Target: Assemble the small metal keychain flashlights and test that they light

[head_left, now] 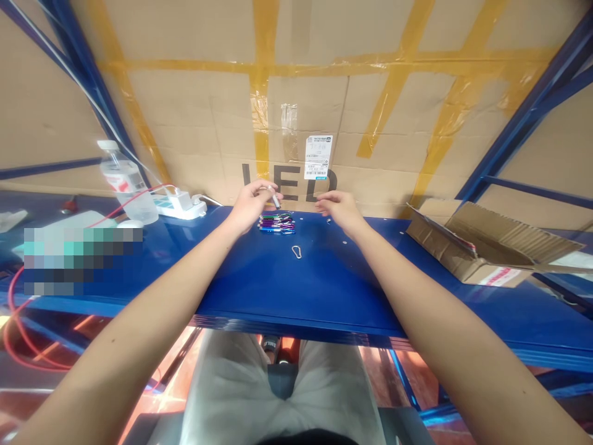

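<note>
My left hand (254,203) is closed in a pinch on a small silver cylinder (275,198), which it holds tilted above the back of the table; its exact kind is too small to tell. Just below lies a neat row of several slim metallic cylinders (277,224) in green, purple, red and blue, with shiny ends to the right. My right hand (341,210) hovers to the right of the row, thumb and fingertips drawn together; whatever is between them is hidden. Nearer to me, a silver carabiner (296,251) lies flat by itself.
Small pale bits (344,242) dot the blue table (296,290). To the right stands an open cardboard box (467,247). On the left are a water bottle (127,185), a white power strip (183,205) and a red cable (13,315). A taped cardboard sheet (208,123) rises behind.
</note>
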Motion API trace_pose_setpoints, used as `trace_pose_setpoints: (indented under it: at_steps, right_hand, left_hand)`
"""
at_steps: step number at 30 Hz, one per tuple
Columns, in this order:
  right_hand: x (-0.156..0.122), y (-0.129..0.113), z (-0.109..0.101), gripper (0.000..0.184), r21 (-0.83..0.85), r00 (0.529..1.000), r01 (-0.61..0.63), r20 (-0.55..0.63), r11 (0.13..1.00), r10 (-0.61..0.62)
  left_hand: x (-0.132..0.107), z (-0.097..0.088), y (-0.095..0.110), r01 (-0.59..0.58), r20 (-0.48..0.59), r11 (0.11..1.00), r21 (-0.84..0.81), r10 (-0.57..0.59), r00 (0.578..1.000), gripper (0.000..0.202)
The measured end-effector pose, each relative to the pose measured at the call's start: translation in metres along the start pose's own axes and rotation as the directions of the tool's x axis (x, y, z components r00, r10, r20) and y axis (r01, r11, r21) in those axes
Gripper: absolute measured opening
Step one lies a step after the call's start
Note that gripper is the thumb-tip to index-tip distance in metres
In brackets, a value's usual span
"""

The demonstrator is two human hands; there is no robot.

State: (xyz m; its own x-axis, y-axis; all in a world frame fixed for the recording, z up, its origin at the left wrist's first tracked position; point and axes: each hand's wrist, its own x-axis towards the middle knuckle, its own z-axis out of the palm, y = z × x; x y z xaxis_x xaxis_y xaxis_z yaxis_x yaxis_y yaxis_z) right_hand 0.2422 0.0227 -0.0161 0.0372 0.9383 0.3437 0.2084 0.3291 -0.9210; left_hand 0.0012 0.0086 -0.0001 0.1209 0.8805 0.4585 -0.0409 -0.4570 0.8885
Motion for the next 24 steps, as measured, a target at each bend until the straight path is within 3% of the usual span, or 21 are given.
trace_pose_setpoints:
  at_steps: [3,7,11,13,15,20,24]
  right_hand:
    - [0.011,0.003,-0.021,0.004,-0.016,0.985,-0.068,-0.160,0.998,0.065]
    - [0.017,0.012,-0.039,0.007,-0.126,0.976,-0.116,-0.201,0.985,0.089]
    - [0.016,0.036,-0.041,0.016,-0.496,0.993,-0.096,-0.108,0.863,0.048]
    - [0.015,0.050,-0.038,0.034,-0.573,1.000,0.007,0.003,0.820,-0.006]
    - [0.016,0.061,-0.034,0.041,-0.630,0.990,0.138,0.110,0.764,-0.088]
    - [0.023,0.066,-0.025,0.032,-0.774,0.983,0.147,0.183,0.616,-0.005]
    - [0.019,0.056,-0.018,0.024,-0.753,0.980,0.098,0.188,0.650,0.070]
  left_hand:
    - [0.006,-0.013,-0.002,0.067,-0.043,0.991,-0.112,-0.073,0.996,0.017]
    - [0.012,-0.026,-0.009,0.127,-0.087,0.981,-0.145,-0.140,0.986,0.018]
    - [0.014,-0.030,-0.016,0.171,-0.110,0.982,-0.078,-0.179,0.978,0.021]
    - [0.013,-0.028,-0.020,0.185,-0.104,0.982,-0.041,-0.188,0.977,0.021]
    - [0.012,-0.026,-0.022,0.199,-0.094,0.980,-0.019,-0.200,0.975,0.020]
    - [0.008,-0.018,-0.023,0.242,-0.071,0.968,0.067,-0.238,0.969,0.011]
    - [0.004,-0.013,-0.025,0.272,-0.026,0.954,0.125,-0.271,0.962,0.009]
